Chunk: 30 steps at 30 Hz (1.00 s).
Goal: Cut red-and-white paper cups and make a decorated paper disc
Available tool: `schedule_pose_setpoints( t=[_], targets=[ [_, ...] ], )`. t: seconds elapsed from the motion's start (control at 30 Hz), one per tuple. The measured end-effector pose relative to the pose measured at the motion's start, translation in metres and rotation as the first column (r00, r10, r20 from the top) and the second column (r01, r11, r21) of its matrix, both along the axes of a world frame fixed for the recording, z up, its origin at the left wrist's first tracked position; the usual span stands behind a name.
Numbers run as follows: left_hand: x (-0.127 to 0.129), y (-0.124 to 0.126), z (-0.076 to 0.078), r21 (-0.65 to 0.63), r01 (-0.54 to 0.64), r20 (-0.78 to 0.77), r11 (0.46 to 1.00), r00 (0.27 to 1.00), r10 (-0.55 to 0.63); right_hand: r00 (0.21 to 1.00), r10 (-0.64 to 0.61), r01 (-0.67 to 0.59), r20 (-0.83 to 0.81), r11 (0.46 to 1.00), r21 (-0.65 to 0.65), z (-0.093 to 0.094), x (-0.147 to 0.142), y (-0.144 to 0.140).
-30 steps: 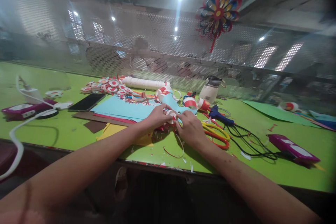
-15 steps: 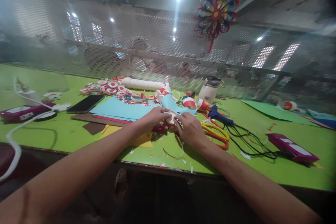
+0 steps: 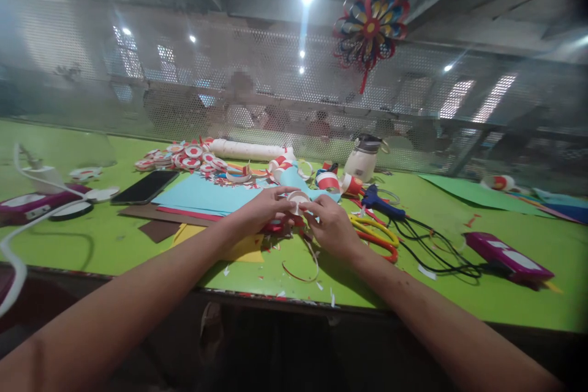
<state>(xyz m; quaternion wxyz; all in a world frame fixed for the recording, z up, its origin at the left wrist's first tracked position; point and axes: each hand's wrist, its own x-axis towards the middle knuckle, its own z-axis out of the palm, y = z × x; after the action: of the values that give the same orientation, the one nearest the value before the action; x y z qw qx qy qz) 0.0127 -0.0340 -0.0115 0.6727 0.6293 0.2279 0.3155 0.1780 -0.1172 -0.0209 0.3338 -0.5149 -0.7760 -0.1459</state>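
Observation:
Between my two hands is a small round white paper piece (image 3: 299, 196) with a raised rim. My left hand (image 3: 266, 209) pinches its left side, thumb and fingers bent around the edge. From the right, the fingertips of my right hand (image 3: 331, 224) press on its near edge. Something red, partly hidden, shows under my left fingers. Light blue paper sheets (image 3: 206, 193) lie beyond my left wrist. Yellow-handled scissors (image 3: 376, 228) and an orange handle (image 3: 383, 250) rest beside my right hand. A thin curled paper strip (image 3: 301, 278) lies nearer the table edge.
A blue glue gun (image 3: 383, 202) with black cables lies to the right, near a purple power strip (image 3: 509, 257). Red-and-white paper discs (image 3: 190, 156), a black phone (image 3: 144, 187) and a white roll (image 3: 250, 149) are at the left and back. A jug (image 3: 362, 159) stands behind.
The white paper piece has tilted slightly in my fingers, showing more of its inside. Both hands stay at nearly the same place; the whole view has shifted a little.

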Motion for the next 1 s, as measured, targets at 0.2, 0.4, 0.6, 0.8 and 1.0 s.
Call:
schedule_pose_setpoints(
  t=[0.2,0.4,0.6,0.8,1.0],
  targets=[
    [-0.001,-0.005,0.005,0.148,-0.085,0.000,0.985,0.996,0.086,0.988,0.033,-0.023,-0.152,0.998,0.064,0.007,-0.002,-0.002],
    [0.001,-0.012,0.009,0.104,-0.058,0.028,0.993,0.998,0.055,0.987,0.001,0.013,-0.163,0.996,0.089,0.007,-0.001,-0.001],
    [0.002,-0.010,0.007,0.038,-0.024,0.028,0.999,0.999,0.023,0.988,-0.005,0.012,-0.151,0.999,0.042,0.007,-0.001,-0.001],
    [0.001,-0.003,0.002,0.146,0.011,-0.007,0.989,1.000,-0.010,0.994,-0.005,0.003,-0.108,1.000,-0.014,0.007,0.000,-0.001],
    [0.000,-0.003,0.002,0.195,0.030,-0.047,0.980,0.999,-0.021,0.991,0.005,-0.006,-0.131,1.000,-0.009,0.006,0.000,0.001]
  ],
)
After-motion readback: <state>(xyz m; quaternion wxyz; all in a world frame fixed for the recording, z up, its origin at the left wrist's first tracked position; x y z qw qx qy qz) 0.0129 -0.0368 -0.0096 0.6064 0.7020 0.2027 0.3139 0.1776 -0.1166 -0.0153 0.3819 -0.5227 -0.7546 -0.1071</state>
